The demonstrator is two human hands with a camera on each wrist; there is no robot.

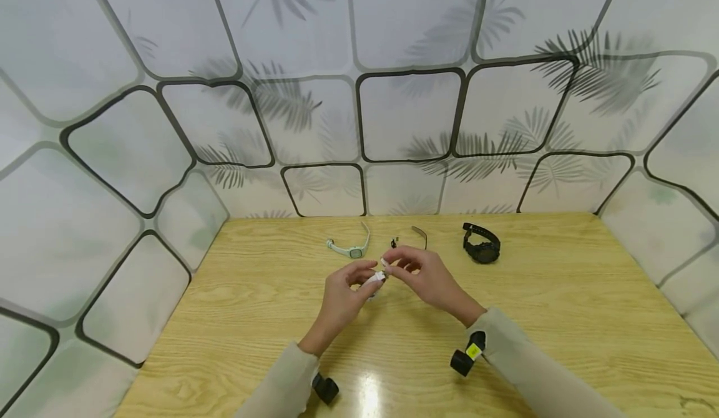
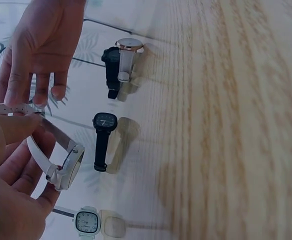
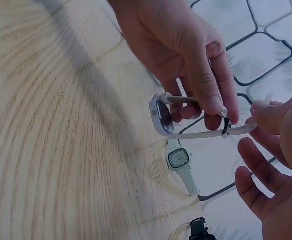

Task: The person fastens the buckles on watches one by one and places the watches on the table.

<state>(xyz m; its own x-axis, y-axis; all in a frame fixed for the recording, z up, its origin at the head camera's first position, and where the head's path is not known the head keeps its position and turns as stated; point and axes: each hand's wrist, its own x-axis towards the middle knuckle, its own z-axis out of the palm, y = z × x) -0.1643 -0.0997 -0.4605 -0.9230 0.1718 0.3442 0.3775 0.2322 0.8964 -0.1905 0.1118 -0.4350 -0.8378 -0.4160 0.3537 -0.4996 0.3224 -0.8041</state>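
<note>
Between both hands is a white watch (image 2: 75,167) with a white strap, its band looped round into a ring. The left hand (image 1: 344,293) holds the watch by the strap beside a dark metal buckle (image 3: 227,126), thumb on top. The right hand (image 1: 427,277) pinches the strap's free end (image 3: 243,129), which runs through the buckle, between thumb and forefinger. Its other fingers are loosely bent in the right wrist view. The watch hangs above the table with its face turned sideways. In the head view the left hand covers most of it.
On the wooden table (image 1: 253,318), a pale green watch (image 1: 356,252) lies behind the left hand and a black watch (image 1: 485,253) at the right. Behind the right hand, a small black watch (image 2: 105,122) and a rose-gold-rimmed watch (image 2: 129,44) stand. A patterned backdrop (image 1: 410,118) rises behind.
</note>
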